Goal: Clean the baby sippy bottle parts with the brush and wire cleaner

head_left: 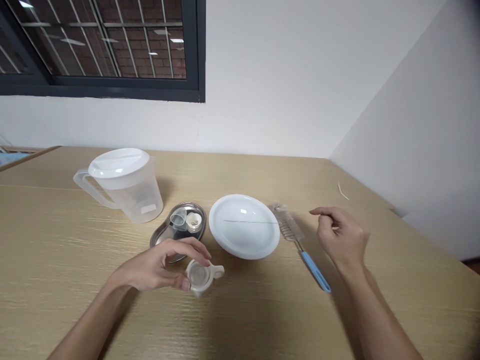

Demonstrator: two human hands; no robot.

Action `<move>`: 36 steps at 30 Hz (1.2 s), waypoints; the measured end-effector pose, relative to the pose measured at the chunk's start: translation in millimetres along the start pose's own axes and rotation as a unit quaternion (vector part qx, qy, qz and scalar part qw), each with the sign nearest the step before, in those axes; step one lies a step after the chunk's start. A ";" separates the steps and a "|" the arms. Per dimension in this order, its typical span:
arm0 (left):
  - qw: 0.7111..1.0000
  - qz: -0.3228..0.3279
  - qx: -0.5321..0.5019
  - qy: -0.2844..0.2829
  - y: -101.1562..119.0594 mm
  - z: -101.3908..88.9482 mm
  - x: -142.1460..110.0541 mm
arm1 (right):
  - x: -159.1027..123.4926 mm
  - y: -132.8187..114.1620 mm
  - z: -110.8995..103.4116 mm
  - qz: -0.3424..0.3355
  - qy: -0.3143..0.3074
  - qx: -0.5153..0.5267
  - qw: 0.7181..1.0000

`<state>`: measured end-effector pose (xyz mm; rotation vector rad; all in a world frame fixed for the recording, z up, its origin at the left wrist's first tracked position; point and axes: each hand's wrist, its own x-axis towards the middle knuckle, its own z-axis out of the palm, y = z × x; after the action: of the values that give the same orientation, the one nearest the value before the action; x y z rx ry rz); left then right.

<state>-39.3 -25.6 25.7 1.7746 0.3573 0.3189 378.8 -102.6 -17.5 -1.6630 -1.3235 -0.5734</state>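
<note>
In the head view, the left hand (165,267) is at the lower left of centre, its thumb and fingertips gripping a small white cup-like piece (198,276), whose side tab points to the right of the frame. Behind that hand, and partly covered by it, lies a kidney-shaped metal tray (161,236) bearing a small clear cup (179,219) and a round white piece (194,222), side by side. At mid-frame sits a white bowl (243,247), with a thin dark wire (247,221) running across it towards the right. The right hand (343,237), right of centre, has its index finger reaching left and its other fingers curled; the wire is lost against the bristles, so I cannot tell whether this hand pinches its end. Between bowl and right hand lies a brush (288,225), its blue handle (315,271) slanting down to the right. A lidded translucent jug (131,195) stands at the left on the wooden table (262,315), and a thin pale strip (342,191) lies beyond the right hand.
</note>
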 end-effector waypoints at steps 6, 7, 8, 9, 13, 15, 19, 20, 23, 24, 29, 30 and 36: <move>1.000 -0.007 0.010 0.010 -0.5 -0.9 1.5 | 0.2 0.1 0.5 -0.007 0.002 0.001 1.000; 1.000 -0.007 0.010 0.012 -0.5 -1.1 1.8 | 0.2 0.0 0.4 -0.009 0.003 0.000 1.000; 1.000 -0.007 0.010 0.012 -0.5 -1.4 2.1 | 0.3 -0.1 0.1 -0.009 0.004 -0.001 1.000; 1.000 -0.007 0.010 0.011 -0.3 -1.8 2.4 | 0.4 -0.3 -0.2 -0.009 0.005 -0.003 1.000; 1.000 -0.007 0.018 0.005 2.1 -1.8 2.3 | 0.8 -1.2 -0.7 -0.012 0.007 -0.001 1.000; 1.000 -0.004 0.028 0.008 2.8 -0.3 2.0 | 1.1 -1.7 -0.5 -0.016 0.007 0.000 1.000; 0.998 0.006 0.048 0.036 -0.7 5.1 2.9 | 1.1 -2.7 -0.2 -0.014 0.008 -0.001 1.000; 0.998 0.007 0.053 0.045 -2.3 6.3 3.4 | 1.0 -2.8 -0.2 -0.012 0.009 -0.002 1.000; 0.996 0.011 0.066 0.058 -5.9 8.3 4.7 | 0.5 -2.4 -0.2 -0.005 0.005 -0.003 1.000; 0.996 0.011 0.067 0.059 -6.5 8.3 4.9 | 0.3 -2.2 -0.2 -0.002 0.003 -0.004 1.000; 0.996 0.008 0.064 0.055 -6.7 7.8 4.7 | 0.0 -2.1 0.0 0.012 -0.003 -0.001 1.000; 0.996 0.007 0.065 0.056 -6.8 7.8 4.5 | 0.2 -2.3 -0.1 0.012 -0.002 0.000 1.000; 0.995 0.012 0.073 0.064 -8.2 9.2 3.7 | 1.0 -2.9 -1.6 0.009 -0.003 -0.001 1.000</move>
<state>-32.9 -30.5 15.7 1.9070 0.4604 0.4345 376.7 -103.4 -14.9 -1.6786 -1.3112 -0.5598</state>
